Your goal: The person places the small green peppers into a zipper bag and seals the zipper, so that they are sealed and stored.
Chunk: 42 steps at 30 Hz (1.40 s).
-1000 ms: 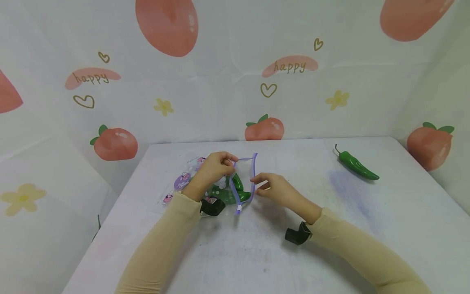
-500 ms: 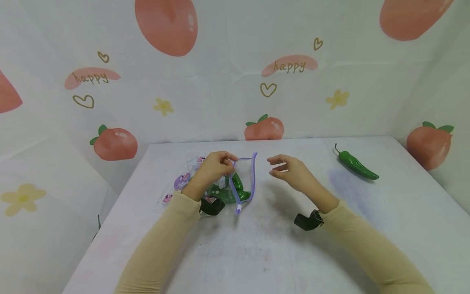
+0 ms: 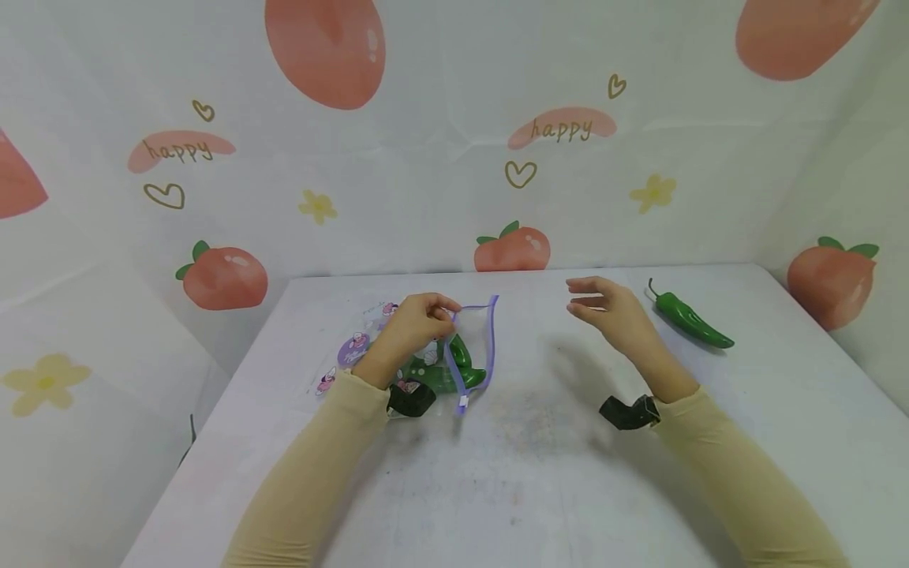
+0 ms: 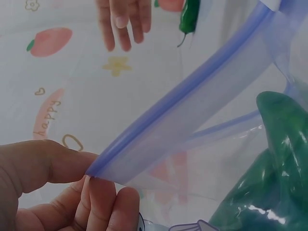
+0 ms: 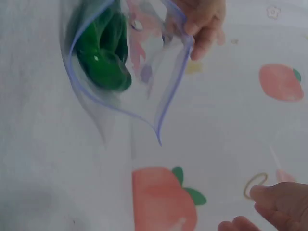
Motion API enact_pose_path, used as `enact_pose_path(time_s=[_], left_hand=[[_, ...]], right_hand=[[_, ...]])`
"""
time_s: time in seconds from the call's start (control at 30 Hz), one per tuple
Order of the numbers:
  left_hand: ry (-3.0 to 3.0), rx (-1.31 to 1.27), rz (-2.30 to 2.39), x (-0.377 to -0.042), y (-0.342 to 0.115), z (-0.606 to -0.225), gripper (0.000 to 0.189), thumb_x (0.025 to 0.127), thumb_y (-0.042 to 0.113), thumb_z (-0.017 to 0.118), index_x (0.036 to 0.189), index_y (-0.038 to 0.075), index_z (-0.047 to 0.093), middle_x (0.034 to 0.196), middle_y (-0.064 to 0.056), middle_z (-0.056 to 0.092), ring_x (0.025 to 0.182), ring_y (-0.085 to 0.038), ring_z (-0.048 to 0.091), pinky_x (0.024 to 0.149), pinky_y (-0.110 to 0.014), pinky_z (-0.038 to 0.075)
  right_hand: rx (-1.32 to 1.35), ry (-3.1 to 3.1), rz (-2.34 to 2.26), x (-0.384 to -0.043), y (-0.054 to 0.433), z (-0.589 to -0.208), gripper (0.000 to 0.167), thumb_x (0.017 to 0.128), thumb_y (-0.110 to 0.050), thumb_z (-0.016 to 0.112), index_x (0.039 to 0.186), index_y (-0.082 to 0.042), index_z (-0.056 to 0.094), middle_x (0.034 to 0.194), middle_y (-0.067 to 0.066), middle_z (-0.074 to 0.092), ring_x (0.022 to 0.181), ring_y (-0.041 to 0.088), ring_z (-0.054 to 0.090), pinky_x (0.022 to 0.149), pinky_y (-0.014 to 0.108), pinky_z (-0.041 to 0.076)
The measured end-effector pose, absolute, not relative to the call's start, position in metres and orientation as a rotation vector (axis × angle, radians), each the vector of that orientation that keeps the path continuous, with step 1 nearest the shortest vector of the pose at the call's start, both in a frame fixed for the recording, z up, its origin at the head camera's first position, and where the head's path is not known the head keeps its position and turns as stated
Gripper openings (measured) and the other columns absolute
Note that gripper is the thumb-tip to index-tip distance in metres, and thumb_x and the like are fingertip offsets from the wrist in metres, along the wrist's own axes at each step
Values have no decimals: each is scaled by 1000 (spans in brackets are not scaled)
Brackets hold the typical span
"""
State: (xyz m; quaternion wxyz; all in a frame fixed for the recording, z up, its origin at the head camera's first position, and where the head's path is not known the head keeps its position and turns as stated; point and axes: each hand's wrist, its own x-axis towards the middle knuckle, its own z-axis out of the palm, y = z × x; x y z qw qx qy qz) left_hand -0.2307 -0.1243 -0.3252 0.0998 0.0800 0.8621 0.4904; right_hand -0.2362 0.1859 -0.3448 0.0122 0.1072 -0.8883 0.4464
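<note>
On the counter [image 3: 540, 442]: zip bag [image 3: 426, 347] with green peppers inside, mouth open.
Left hand [image 3: 415, 323]: unmoved, fingers [image 4: 57, 163] pinching the bag's purple rim.
Right hand [image 3: 614, 312]: moved rightward from the bag, fingers relaxed, holding nothing, now near the loose pepper [image 3: 689, 318].

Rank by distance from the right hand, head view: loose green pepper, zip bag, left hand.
1. Loose green pepper: just right of the right hand, on the table.
2. Zip bag: to its left, mouth open.
3. Left hand: farther left, pinching the bag's rim.
</note>
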Motion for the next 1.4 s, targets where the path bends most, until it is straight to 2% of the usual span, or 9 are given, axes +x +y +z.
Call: enact_pose_path(time_s=[0.33,0.43,0.53,0.63,0.93,1.07,1.23,1.3,1.4], left_hand=[[2537,232,1450,-230,-124,-326,33,84,4,61,117,6,65,84,-3,58,76,-17,54,74,-31,47],[2534,235,1452,-230,-124,-327,33,84,4,61,117,5,65,84,-3,58,75,-17,52,73,-32,47],[2525,233,1460,-230,-124,-327,33,84,4,61,117,5,65,84,-4,58,75,-16,52,74,-35,47],[2524,230,1467,-229,-124,-327,33,84,3,61,117,5,65,84,-4,59,75,-17,52,76,-37,47],[2530,229,1467,-230,-124,-327,33,84,3,61,116,5,65,85,-4,59,76,-17,53,79,-39,48],[2528,225,1473,-231,-124,-328,33,83,3,61,116,5,65,84,-4,59,76,-17,53,80,-41,48],[2521,231,1488,-231,-124,-328,33,83,3,61,116,5,65,84,-4,58,75,-17,53,82,-44,48],[2519,233,1486,-230,-124,-327,33,83,3,61,116,4,65,84,-4,58,76,-17,53,81,-42,48],[2521,234,1479,-229,-124,-327,32,84,3,60,116,4,64,84,-4,58,77,-17,54,81,-41,48]], right_hand=[[282,-2646,1412,-240,217,-346,52,95,-28,62,138,-4,48,140,20,49,126,39,51,99,52,44],[291,-2606,1409,-241,226,-348,53,95,-28,61,140,-3,46,142,19,48,126,37,51,98,31,47],[294,-2551,1418,-242,236,-349,53,95,-25,61,140,-2,45,142,19,47,126,34,50,89,8,43],[286,-2508,1422,-243,244,-349,53,95,-23,62,140,-2,45,141,19,47,125,32,51,83,2,40],[202,-2580,1376,-240,262,-345,59,94,-31,62,143,-5,42,143,23,44,128,42,46,79,2,40],[161,-2606,1355,-239,270,-344,61,94,-33,62,144,-5,42,145,23,43,129,43,45,84,6,42],[99,-2640,1343,-238,281,-345,63,94,-35,61,146,-7,40,146,23,42,130,43,44,96,18,42],[63,-2653,1344,-237,284,-346,64,94,-36,61,147,-8,39,147,23,40,131,43,43,103,31,42],[12,-2666,1333,-238,290,-349,67,93,-39,61,148,-7,38,147,24,40,131,44,42,105,36,41]])
